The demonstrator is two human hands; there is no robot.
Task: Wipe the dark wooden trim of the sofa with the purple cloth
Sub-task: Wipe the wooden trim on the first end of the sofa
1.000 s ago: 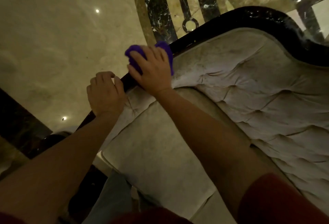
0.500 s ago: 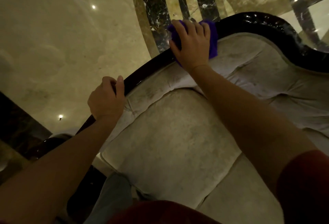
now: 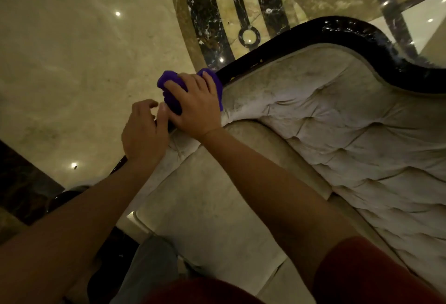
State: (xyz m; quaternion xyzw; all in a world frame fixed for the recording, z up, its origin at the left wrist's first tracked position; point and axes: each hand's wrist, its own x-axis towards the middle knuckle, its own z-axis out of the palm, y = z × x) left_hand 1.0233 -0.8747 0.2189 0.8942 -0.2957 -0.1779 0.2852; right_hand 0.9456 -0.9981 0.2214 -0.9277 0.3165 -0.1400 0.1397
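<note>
Wiping in progress at frame centre: right hand (image 3: 195,108) presses the purple cloth (image 3: 172,95) under closed fingers on the dark trim (image 3: 350,35), left hand (image 3: 143,134) loosely curled, empty, beside it; next, judged, a stroke toward the upper right.

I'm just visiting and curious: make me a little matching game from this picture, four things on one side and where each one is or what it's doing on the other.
Things:
1. purple cloth
2. left hand
3. dark wooden trim
4. red sleeve

States:
A. curves along the top of the tufted backrest
B. pressed under the right hand
C. bottom right corner
D. rests on the trim, holding nothing

Pairs: 1-B, 2-D, 3-A, 4-C
</note>
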